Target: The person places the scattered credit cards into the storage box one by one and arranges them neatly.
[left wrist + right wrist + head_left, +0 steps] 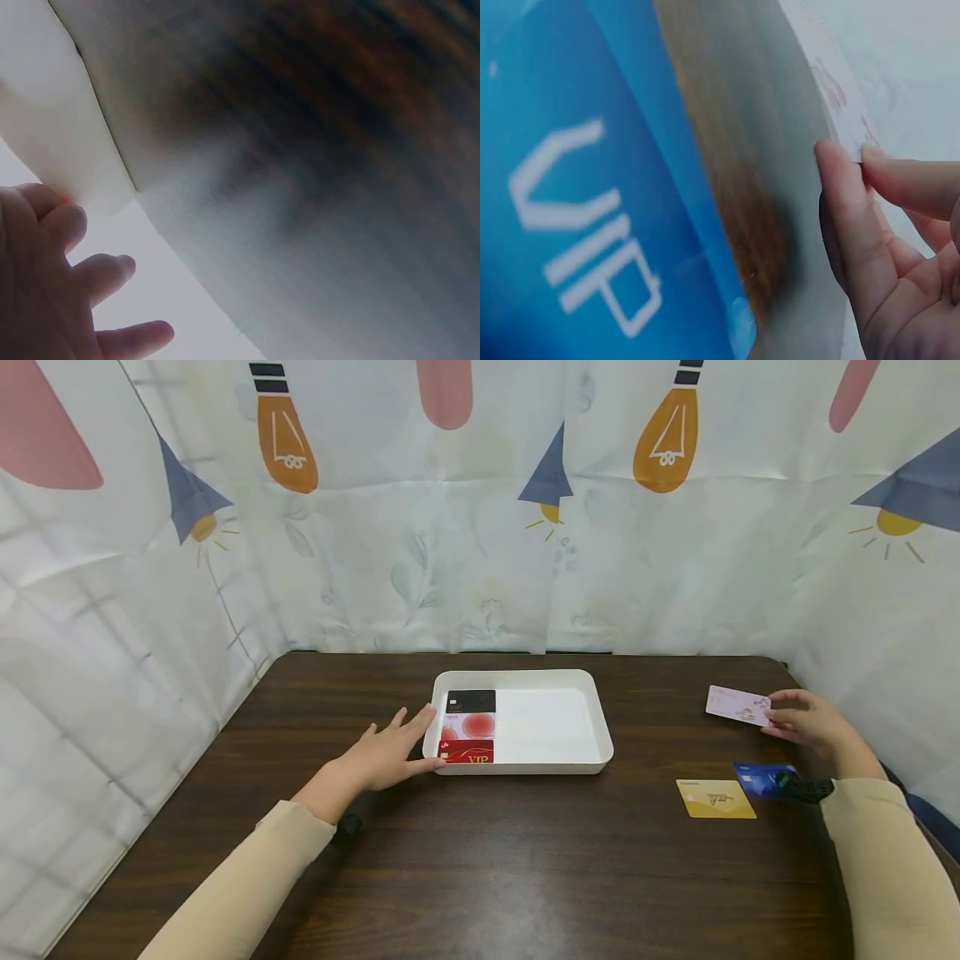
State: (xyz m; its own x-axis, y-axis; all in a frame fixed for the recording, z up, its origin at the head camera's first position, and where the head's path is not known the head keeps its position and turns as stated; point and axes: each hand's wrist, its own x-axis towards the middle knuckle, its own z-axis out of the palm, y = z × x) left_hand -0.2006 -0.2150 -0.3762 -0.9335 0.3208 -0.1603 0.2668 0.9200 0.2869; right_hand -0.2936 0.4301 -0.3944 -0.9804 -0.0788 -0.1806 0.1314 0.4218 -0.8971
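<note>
Between thumb and fingers, my right hand (808, 720) pinches a pale pink card (738, 704) by its right end, at the right of the table. The right wrist view shows the pinch on the card's corner (847, 124). Below that hand lie a blue VIP card (761, 778), partly covered by the wrist strap, and a gold card (716, 799). My left hand (386, 752) has its fingers spread and touches the left wall of a white tray (555, 768). Inside the tray's left side, a black card (471, 701), a pink-and-white card (468, 726) and a red VIP card (466, 752) are lined up.
The dark wooden table (480, 860) carries everything. A white patterned curtain (480, 568) hangs behind it and along both sides, close to the right hand.
</note>
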